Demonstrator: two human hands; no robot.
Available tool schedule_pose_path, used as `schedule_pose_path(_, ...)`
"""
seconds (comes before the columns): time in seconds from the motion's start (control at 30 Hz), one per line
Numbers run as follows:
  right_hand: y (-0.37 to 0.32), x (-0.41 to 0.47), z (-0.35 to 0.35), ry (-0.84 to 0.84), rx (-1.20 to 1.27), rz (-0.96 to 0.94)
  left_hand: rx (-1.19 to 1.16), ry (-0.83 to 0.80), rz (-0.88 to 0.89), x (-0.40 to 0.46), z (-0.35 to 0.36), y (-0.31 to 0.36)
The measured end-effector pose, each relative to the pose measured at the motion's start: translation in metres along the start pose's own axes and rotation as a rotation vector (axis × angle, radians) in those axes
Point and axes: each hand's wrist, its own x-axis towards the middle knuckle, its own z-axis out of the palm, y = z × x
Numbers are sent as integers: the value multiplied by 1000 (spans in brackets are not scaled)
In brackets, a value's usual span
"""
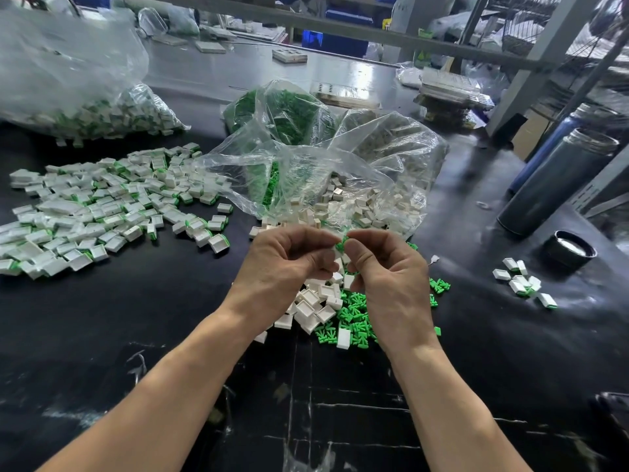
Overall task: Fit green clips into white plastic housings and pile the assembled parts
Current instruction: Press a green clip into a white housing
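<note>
My left hand (289, 264) and my right hand (388, 270) meet above the middle of the black table. Between their fingertips sits a green clip (341, 244), pinched by my right thumb and forefinger. My left fingers curl in toward it; what they hold is hidden, so whether a white housing is there cannot be told. Under my hands lie loose white housings (315, 306) and loose green clips (350, 321). A wide pile of assembled white-and-green parts (102, 209) spreads across the left of the table.
An open clear bag (340, 172) behind my hands holds housings and green clips. A full bag of assembled parts (85, 97) sits far left. A few assembled parts (524, 284), a black lid (570, 250) and a dark flask (558, 185) are at the right.
</note>
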Motion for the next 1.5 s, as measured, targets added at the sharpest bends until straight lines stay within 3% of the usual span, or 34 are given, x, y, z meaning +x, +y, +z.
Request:
schedule_pose_path(0.6, -1, -2, -2, -100, -55, 53, 24, 54, -16, 0, -3, 5)
schedule_pose_path(1.1, -7, -9, 2, -66, -236, 14, 171, 51, 33, -3, -4, 5)
schedule_pose_path(1.5, -4, -14, 6, -35, -190, 22, 198, 98, 30, -4, -1, 6)
